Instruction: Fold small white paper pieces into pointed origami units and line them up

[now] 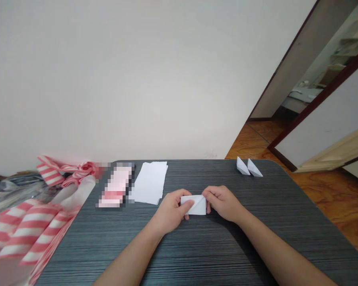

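A small folded piece of white paper (199, 206) is held just above the dark table, a diagonal crease running across its face. My left hand (171, 210) grips its left end, thumb on top and fingers underneath. At the upper right corner, my right hand (222, 201) pinches the paper between thumb and index finger. Two folded white paper shapes with pointed ends, a left one (242, 166) and a right one (254, 168), stand near the table's far right corner.
The dark wood-grain table (179, 250) meets a white wall at its far edge. Left of my hands lie a stack of white paper sheets (150, 182) and a pixelated flat object (115, 186). Red-and-white striped cloth (30, 226) is heaped beyond the left edge. A doorway opens at right.
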Demonstrator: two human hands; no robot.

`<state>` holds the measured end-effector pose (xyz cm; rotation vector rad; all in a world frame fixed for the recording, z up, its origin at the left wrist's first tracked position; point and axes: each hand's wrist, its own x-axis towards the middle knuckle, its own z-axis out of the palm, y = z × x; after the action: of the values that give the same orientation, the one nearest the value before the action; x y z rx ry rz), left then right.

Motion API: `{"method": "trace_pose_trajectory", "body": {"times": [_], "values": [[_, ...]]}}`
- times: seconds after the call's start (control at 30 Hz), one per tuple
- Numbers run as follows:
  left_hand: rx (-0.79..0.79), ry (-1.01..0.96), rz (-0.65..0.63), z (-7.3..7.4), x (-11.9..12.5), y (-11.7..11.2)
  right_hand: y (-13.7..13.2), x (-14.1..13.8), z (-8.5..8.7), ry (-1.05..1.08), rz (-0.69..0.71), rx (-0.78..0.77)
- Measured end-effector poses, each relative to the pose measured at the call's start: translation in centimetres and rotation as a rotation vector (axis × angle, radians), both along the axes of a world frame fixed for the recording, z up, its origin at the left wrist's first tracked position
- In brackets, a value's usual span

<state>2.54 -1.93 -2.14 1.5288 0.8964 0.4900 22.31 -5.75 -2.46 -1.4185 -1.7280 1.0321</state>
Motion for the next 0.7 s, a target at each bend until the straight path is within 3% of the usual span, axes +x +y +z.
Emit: {"method": "trace_pose_trajectory", "body": {"times": [0.7], "values": [[-0.034,-0.059,0.007,0.00,0.10,0.00,0.10,-0.14,-0.19,-0.019,-0.001,0.022]]}}
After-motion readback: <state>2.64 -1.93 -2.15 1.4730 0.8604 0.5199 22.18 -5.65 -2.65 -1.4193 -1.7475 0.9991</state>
